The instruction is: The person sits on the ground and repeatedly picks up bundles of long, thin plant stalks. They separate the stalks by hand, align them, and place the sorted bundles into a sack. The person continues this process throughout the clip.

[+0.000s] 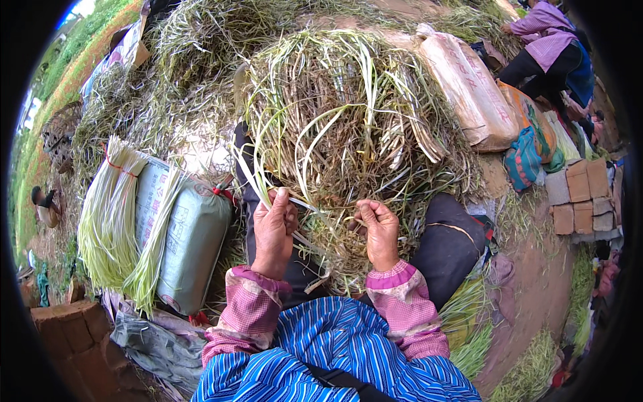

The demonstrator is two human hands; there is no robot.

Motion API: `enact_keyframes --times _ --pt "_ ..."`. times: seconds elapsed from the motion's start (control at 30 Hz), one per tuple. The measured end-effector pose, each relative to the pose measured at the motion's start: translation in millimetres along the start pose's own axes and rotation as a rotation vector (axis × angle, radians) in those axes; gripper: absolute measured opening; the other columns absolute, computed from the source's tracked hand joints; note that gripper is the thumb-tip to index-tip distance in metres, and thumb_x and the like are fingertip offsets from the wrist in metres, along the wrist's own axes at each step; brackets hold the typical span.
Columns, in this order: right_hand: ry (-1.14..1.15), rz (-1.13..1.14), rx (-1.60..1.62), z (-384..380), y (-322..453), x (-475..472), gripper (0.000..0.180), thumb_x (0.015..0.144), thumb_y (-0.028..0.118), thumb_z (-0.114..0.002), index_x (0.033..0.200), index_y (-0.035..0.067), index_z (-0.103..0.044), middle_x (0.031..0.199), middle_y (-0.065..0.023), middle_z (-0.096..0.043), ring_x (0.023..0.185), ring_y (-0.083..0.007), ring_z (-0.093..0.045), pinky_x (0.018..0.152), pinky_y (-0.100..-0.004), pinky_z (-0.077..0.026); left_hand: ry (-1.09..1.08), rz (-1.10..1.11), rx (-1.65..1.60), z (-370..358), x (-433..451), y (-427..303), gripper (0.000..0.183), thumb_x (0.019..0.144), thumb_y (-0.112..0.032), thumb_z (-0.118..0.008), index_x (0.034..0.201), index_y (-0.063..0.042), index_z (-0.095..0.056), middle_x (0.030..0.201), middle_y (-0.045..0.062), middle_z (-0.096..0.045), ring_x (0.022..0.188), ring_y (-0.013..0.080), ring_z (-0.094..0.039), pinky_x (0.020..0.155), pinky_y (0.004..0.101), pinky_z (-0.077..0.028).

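Note:
My left hand (275, 226) grips the pale stems of a few long yellow-green leafy stalks (256, 173) between thumb and fingers. Opposite it, my right hand (378, 228) pinches thin, withered strands in front of a large heap of stalks with dry brown leaves (326, 115). The heap lies between my knees and beyond. On the left, tied bundles of pale, trimmed stalks (113, 211) and a looser bunch (153, 241) rest across a stuffed green-grey woven sack (196, 246). The tips of some right-hand fingers are hard to see.
A long whitish sack (469, 90) lies at the upper right, near a co-worker (547, 45) bent over leaves. Stacked bricks (582, 196) stand at the right, more bricks (75, 331) at the lower left. Green leaves (469, 346) lie beside my right knee. Another person (46, 206) is at the far left.

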State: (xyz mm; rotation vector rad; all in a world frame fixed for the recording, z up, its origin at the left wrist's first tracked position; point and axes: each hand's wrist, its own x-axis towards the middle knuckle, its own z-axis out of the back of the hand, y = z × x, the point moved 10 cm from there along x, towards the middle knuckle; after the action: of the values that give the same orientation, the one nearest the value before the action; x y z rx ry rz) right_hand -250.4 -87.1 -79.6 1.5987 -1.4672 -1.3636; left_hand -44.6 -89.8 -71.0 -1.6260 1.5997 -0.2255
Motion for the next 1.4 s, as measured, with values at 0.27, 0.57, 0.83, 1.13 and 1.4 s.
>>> enact_keyframes --times 0.27,0.57,0.83,1.13,1.4 --pt "0.340 0.111 -0.304 -56 0 -9 0.018 0.082 0.011 -0.061 0.096 0.000 -0.061 0.082 -0.0011 -0.062 0.075 -0.0052 -0.053 0.068 -0.0200 -0.044 0.128 0.052 0.085 -11 -7 14 0.019 0.088 -0.021 -0.054 0.098 -0.005 -0.055 0.058 -0.005 -0.043 0.045 0.0028 -0.034 0.039 0.0156 -0.025" --pt "0.156 0.256 -0.257 -36 -5 -9 0.009 0.083 0.011 -0.059 0.085 0.002 -0.059 0.071 0.0011 -0.058 0.062 -0.0052 -0.051 0.059 -0.0184 -0.042 0.125 0.129 0.301 2 -27 46 0.013 0.084 -0.013 -0.058 0.094 -0.005 -0.057 0.066 -0.004 -0.050 0.048 0.0016 -0.037 0.041 0.0139 -0.026" --pt "-0.258 0.158 0.665 89 27 28 0.013 0.089 0.020 -0.051 0.088 0.007 -0.055 0.071 -0.0005 -0.052 0.058 -0.0092 -0.046 0.052 -0.0231 -0.040 0.012 -0.083 0.041 30 -12 -11 0.005 0.087 -0.013 -0.054 0.085 -0.009 -0.051 0.080 0.002 -0.057 0.050 0.0024 -0.038 0.037 0.0139 -0.025" --pt "0.438 0.394 -0.549 -83 11 -24 0.033 0.087 0.029 -0.053 0.106 0.002 -0.053 0.082 -0.0120 -0.062 0.072 -0.0171 -0.060 0.057 -0.0304 -0.048 0.157 -0.093 0.331 -9 -18 2 0.009 0.083 -0.012 -0.060 0.085 -0.005 -0.056 0.074 0.002 -0.061 0.054 0.0021 -0.046 0.047 0.0153 -0.035" --pt "0.409 0.257 -0.716 -58 2 -40 0.020 0.089 0.019 -0.050 0.077 0.002 -0.052 0.055 -0.0122 -0.050 0.048 -0.0229 -0.053 0.045 -0.0326 -0.039 0.002 -0.033 0.226 8 11 12 0.009 0.080 -0.010 -0.063 0.083 -0.006 -0.054 0.070 0.003 -0.060 0.046 0.0013 -0.040 0.039 0.0152 -0.028"
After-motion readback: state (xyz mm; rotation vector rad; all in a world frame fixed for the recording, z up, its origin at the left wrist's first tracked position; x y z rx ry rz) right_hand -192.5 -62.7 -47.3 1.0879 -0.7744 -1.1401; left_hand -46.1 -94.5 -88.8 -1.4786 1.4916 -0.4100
